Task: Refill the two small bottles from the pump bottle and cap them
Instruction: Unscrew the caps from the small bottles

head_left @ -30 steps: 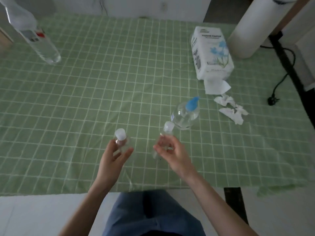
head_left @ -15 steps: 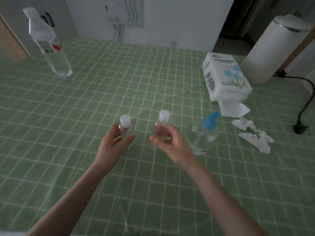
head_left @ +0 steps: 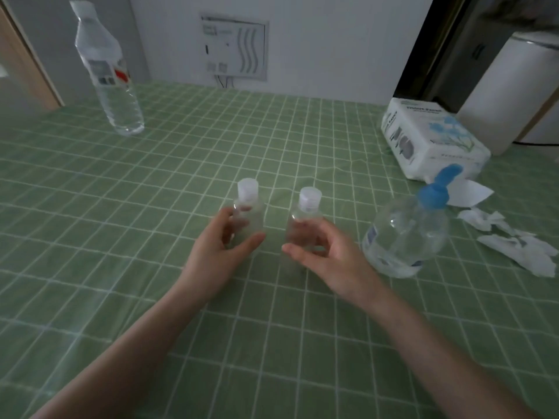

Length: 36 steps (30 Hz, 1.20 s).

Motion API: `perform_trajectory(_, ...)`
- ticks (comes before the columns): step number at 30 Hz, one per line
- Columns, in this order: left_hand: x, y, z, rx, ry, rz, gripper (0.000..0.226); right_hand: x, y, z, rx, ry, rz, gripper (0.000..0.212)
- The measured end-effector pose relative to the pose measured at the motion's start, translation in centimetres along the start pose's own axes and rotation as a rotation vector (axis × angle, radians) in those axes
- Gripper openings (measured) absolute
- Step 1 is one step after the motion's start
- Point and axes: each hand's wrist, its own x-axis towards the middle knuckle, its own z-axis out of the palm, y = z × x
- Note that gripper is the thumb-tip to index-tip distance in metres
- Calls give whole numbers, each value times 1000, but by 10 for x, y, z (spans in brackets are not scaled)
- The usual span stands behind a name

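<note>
Two small clear bottles with white caps stand upright side by side on the green checked tablecloth (head_left: 151, 207). My left hand (head_left: 217, 252) grips the left small bottle (head_left: 248, 213) around its body. My right hand (head_left: 326, 255) holds the right small bottle (head_left: 307, 216) the same way, thumb in front and fingers behind. The clear pump bottle (head_left: 406, 234) with a blue pump head stands just right of my right hand, apart from it.
A tall clear water bottle (head_left: 109, 77) stands at the far left. A white tissue pack (head_left: 429, 140) lies at the far right, with crumpled tissues (head_left: 520, 246) in front of it. A white cylindrical bin (head_left: 511, 92) stands behind the table's right corner.
The view has tilted up and moved closer. Both hands have kept their hold on the small bottles, which now stand further in on the table, closer together.
</note>
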Motion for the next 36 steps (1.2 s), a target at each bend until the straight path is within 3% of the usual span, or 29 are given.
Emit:
perform_trajectory(3, -6, 4, -1, 54, 18, -38, 87, -7, -1, 2, -31, 2, -18, 38)
perform_trajectory(6, -27, 7, -3, 170, 149, -51, 98, -17, -8, 6, -5, 23, -26, 32)
perform_trajectory(9, -69, 13, -2, 169, 227, 28, 98, -34, -15, 14, 75, 32, -34, 39)
perform_trajectory(14, -111, 30, 20, 260, 63, 235, 81, -65, -20, 35, 178, 63, -21, 68)
perform_trajectory(17, -111, 35, 30, 254, 28, 335, 51, -75, -27, 47, 258, 101, -34, 54)
perform_trajectory(20, -109, 33, 30, 235, 48, 370, 37, -81, -33, 50, 195, 92, -64, 39)
perform_trajectory(24, -110, 28, 23, 344, 65, 432, 31, -83, -43, 33, 11, 107, -66, 62)
perform_trajectory(27, -108, 24, 14, 494, 81, 418, 32, -80, -54, 17, -73, 240, -101, 54)
perform_trajectory(31, -106, 21, 7, 615, 63, 456, 43, -75, -53, 11, -134, 194, -154, 28)
perform_trajectory(36, -101, 20, 7, 653, 45, 487, 64, -73, -42, 13, -100, 165, -140, 30)
